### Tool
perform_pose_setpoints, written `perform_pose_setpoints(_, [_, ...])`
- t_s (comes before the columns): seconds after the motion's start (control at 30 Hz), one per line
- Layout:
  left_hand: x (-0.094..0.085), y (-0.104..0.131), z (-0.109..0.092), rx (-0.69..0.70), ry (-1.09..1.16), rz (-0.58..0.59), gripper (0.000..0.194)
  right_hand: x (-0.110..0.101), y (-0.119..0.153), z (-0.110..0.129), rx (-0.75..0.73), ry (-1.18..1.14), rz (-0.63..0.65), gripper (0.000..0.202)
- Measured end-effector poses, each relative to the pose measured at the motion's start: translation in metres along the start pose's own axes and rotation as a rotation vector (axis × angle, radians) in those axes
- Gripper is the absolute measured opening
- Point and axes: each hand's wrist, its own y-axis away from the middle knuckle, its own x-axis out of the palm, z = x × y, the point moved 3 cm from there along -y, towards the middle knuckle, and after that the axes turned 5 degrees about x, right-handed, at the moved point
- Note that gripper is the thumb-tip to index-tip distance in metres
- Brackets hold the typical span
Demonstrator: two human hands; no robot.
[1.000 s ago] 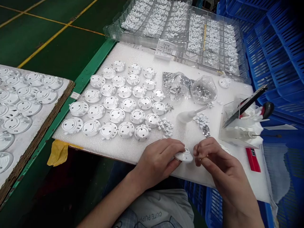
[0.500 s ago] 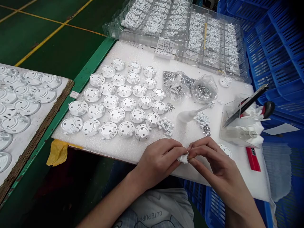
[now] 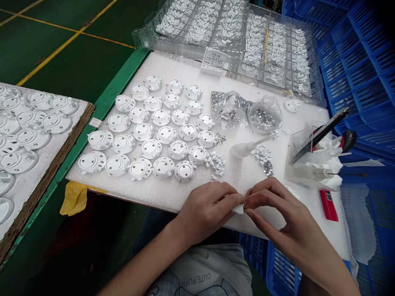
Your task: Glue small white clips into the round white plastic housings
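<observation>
Close to the table's front edge, my left hand (image 3: 210, 211) is closed around a small white plastic part (image 3: 238, 208), mostly covered by the fingers. Thumb and fingertips of my right hand (image 3: 274, 213) are pinched together at the right edge of that part; whatever lies between them is too small to make out. Beyond the hands are a pile of small white pieces (image 3: 217, 163), a second white pile (image 3: 261, 154) with shiny metal bits (image 3: 268, 168), and a white squeeze bottle (image 3: 242, 150) with a thin nozzle. Rows of round white plastic casings (image 3: 166, 135) stand to the left.
Two clear bags (image 3: 266, 115) of small metal parts lie mid-table. Clear trays (image 3: 197, 47) of white pieces line the back. At right are a transparent tool box (image 3: 304, 164), a red object (image 3: 328, 204) and blue crates (image 3: 354, 74). Another board (image 3: 58, 164) of casings is at left.
The white part has turned slightly within my hands, showing less of its face. My right hand has shifted a little, its fingers still pinched at the part's edge.
</observation>
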Motion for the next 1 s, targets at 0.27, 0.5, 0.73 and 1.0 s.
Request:
perform_pose_setpoints(0.27, [-0.001, 0.0, 0.001, -0.026, 0.023, 0.003, 0.015, 0.005, -0.007, -0.016, 0.124, -0.302, 0.046, 0.009])
perform_pose_setpoints(0.5, [-0.004, -0.002, 0.005, -0.139, 0.19, 0.004, 0.007, 0.013, 0.004, -0.022, -0.038, -0.211, -0.093, 0.012])
perform_pose_setpoints(0.73, [-0.008, -0.003, 0.005, -0.205, 0.379, 0.106, 0.021, 0.02, 0.009, -0.026, -0.165, -0.235, -0.297, 0.021])
perform_pose_setpoints(1.0, [-0.01, -0.006, 0.007, -0.255, 0.46, 0.121, 0.02, 0.02, 0.01, -0.026, -0.204, -0.235, -0.335, 0.024])
